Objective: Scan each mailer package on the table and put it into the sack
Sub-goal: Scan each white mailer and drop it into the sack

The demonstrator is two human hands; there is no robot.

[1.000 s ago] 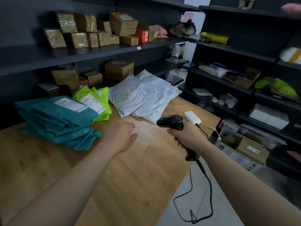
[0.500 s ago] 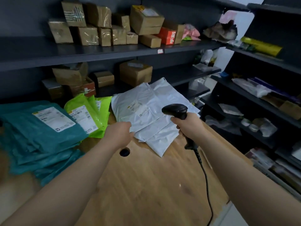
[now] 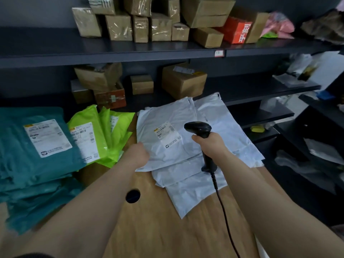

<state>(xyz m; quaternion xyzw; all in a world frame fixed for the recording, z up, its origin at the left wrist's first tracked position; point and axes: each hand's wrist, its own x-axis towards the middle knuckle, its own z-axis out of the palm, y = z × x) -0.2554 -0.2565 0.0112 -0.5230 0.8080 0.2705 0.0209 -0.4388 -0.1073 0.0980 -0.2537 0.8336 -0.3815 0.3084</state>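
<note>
The right grip (image 3: 211,145) is curled round the handle of a black barcode scanner (image 3: 198,128), held upright over the heap of white mailers (image 3: 242,144) at the far right of the wooden table (image 3: 158,229), its head turned left toward the shipping label (image 3: 166,135) on the top white mailer (image 3: 173,114); the scanner's cable (image 3: 223,207) trails down across the table toward the near edge; the left grip (image 3: 138,155) lies against that top mailer's near-left edge, its fingers hidden behind the knuckles, so I cannot tell whether it pinches the mailer or merely touches it; lime-green mailers (image 3: 106,142) lie just left of the white heap, and a stack of teal mailers (image 3: 28,164) further left, both label-up; a round black hole (image 3: 132,196) shows in the table beside the left forearm; taped cardboard boxes (image 3: 119,27) stand on the dark shelf (image 3: 55,53) behind.
</note>
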